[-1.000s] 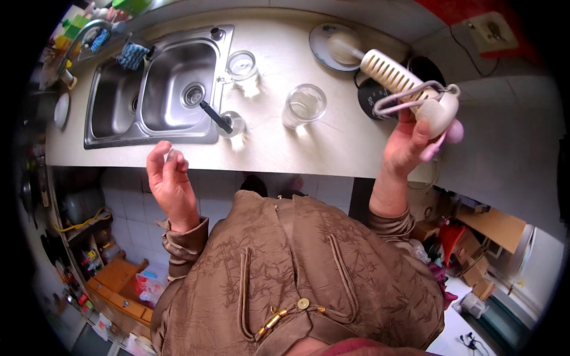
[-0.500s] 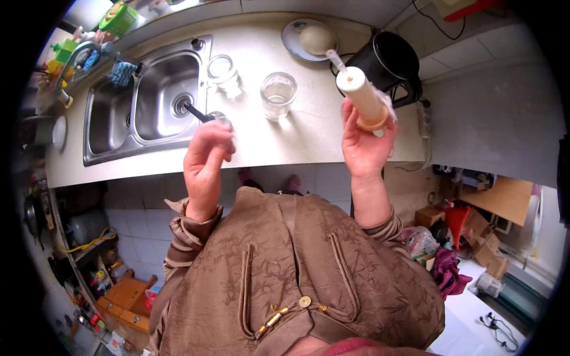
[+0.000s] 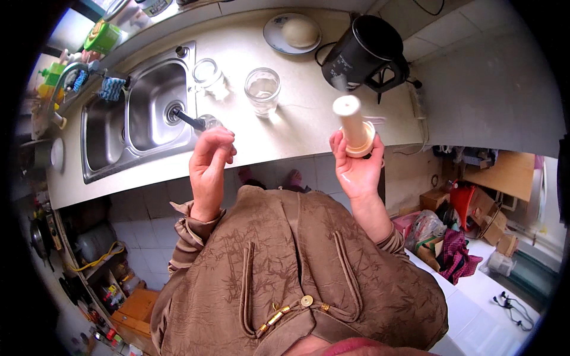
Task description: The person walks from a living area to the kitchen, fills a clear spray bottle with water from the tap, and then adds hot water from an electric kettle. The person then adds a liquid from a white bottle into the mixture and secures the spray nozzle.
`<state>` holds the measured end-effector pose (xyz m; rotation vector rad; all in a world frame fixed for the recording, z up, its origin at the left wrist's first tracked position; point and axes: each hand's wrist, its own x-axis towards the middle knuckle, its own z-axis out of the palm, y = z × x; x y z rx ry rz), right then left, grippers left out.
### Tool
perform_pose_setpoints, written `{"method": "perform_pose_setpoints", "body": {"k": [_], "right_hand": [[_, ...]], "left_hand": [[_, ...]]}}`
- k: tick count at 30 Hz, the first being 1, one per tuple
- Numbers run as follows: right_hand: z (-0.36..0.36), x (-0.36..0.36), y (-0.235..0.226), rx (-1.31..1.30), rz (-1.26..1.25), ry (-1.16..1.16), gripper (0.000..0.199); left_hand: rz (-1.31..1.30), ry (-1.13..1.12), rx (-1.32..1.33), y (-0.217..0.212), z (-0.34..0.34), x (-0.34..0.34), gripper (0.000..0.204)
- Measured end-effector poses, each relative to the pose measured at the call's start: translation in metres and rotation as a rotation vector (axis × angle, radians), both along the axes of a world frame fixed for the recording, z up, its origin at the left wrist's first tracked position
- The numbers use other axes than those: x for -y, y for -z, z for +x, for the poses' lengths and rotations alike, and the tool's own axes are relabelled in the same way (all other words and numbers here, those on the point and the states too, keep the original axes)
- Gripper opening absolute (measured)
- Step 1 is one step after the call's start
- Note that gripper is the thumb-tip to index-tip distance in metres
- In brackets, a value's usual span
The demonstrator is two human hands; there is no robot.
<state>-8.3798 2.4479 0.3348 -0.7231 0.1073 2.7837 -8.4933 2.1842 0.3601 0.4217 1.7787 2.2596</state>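
My right hand (image 3: 361, 169) is closed round the wide ring-shaped base of a cream plastic tube (image 3: 354, 127), its narrow end pointing up and away over the counter's front edge. Just beyond that end is a small blurred translucent piece (image 3: 339, 82); whether it is attached I cannot tell. My left hand (image 3: 209, 163) is held palm inward with its fingers bent towards the thumb, and anything between the fingertips is hidden. Behind it, near the sink, lies a clear object with a black handle (image 3: 189, 120), partly covered by the hand. A glass jar (image 3: 263, 95) stands between both hands, beyond them.
At the left is a double steel sink (image 3: 163, 95). A smaller clear jar (image 3: 209, 75) stands beside its rim. Further back sit a plate (image 3: 274, 41) bearing a pale round bun (image 3: 300, 32) and a black electric kettle (image 3: 362, 56). The counter's front edge runs below my hands.
My right hand has brought the cream tube nearer to me, and the tube's narrow end has come down. My left hand, blurred before, is now steadier with fingers drawn in. The view has shifted slightly.
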Motion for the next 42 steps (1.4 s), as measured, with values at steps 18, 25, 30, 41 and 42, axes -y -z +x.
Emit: {"method": "perform_pose_setpoints", "body": {"k": [18, 25, 30, 41, 42], "right_hand": [[-0.095, -0.001, -0.061, -0.039, 1.596, 0.086, 0.069], [-0.127, 0.010, -0.041, -0.096, 1.769, 0.070, 0.071], [-0.141, 0.012, -0.051, -0.134, 1.972, 0.067, 0.073], [-0.161, 0.039, -0.017, -0.156, 2.218, -0.090, 0.077], [-0.162, 0.040, -0.013, -0.163, 2.250, -0.123, 0.077]], "left_hand": [[-0.006, 0.013, 0.080, 0.026, -0.008, 0.006, 0.013], [-0.038, 0.005, 0.099, 0.041, -0.020, 0.004, 0.013], [-0.139, -0.064, -0.021, 0.059, -0.038, -0.017, 0.021], [-0.433, -0.137, -0.335, 0.077, -0.061, -0.051, 0.071], [-0.427, -0.146, -0.348, 0.076, -0.061, -0.054, 0.070]]}}
